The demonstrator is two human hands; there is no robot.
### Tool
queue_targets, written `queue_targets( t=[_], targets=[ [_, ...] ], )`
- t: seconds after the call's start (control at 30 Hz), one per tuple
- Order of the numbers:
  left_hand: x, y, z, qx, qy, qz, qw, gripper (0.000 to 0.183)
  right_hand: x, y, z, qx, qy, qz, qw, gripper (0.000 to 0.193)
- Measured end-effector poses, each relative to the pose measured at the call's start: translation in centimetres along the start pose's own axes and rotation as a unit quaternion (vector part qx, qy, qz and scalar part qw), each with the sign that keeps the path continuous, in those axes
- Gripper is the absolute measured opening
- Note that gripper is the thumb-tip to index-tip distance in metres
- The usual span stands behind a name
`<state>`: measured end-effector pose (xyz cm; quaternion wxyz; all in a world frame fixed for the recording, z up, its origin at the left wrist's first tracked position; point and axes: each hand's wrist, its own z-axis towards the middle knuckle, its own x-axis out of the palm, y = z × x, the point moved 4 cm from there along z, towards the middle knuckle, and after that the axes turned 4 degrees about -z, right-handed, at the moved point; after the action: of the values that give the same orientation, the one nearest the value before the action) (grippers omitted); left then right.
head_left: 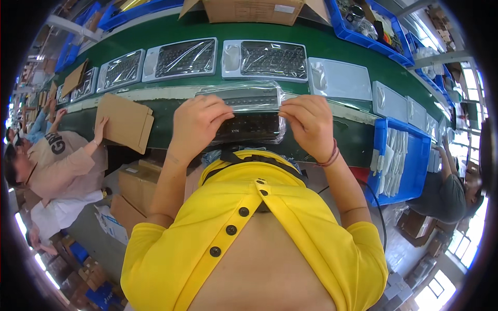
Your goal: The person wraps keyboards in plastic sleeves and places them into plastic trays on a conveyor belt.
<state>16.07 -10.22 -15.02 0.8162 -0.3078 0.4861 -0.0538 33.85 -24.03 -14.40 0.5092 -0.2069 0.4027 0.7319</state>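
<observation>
In front of my waist, at the near edge of the green bench, a black keyboard (249, 128) lies in a clear plastic bag (253, 87). My left hand (201, 122) pinches the bag at its left side, fingers pressed to the thumb. At the right side my right hand (309, 124) pinches the plastic in the same way. A shiny fold of film crosses the keyboard between both hands. Just beyond stand light grey trays, one of them with a wrapped black keyboard (273, 59), another with a wrapped keyboard (187, 57) to its left.
Grey trays without keyboards (340, 79) continue the row rightward. A blue bin (381, 137) of white packets stands at my right. An open cardboard box (254, 11) sits at the back. At left, a person holds a flat cardboard box (123, 122); another person works at far right.
</observation>
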Motion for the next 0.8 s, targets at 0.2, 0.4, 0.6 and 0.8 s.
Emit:
queue_targets(
  t=[0.2,0.4,0.6,0.8],
  targets=[
    [-0.3,-0.4,0.5,0.040,-0.059,0.042,0.997,0.010,-0.4,-0.4,1.1,0.005,-0.016,-0.024,1.000,0.015],
    [-0.8,-0.2,0.3,0.055,-0.089,0.059,0.993,0.011,0.1,-0.6,1.7,0.005,-0.001,0.004,1.000,0.014],
    [1.4,1.6,-1.0,-0.007,0.001,-0.023,1.000,0.008,1.9,-1.6,0.1,0.038,0.085,0.061,0.994,0.013],
    [2.8,3.6,-1.0,-0.130,0.099,-0.133,0.977,0.012,3.2,-2.3,-0.8,-0.002,0.105,0.050,0.993,0.014]
  ],
)
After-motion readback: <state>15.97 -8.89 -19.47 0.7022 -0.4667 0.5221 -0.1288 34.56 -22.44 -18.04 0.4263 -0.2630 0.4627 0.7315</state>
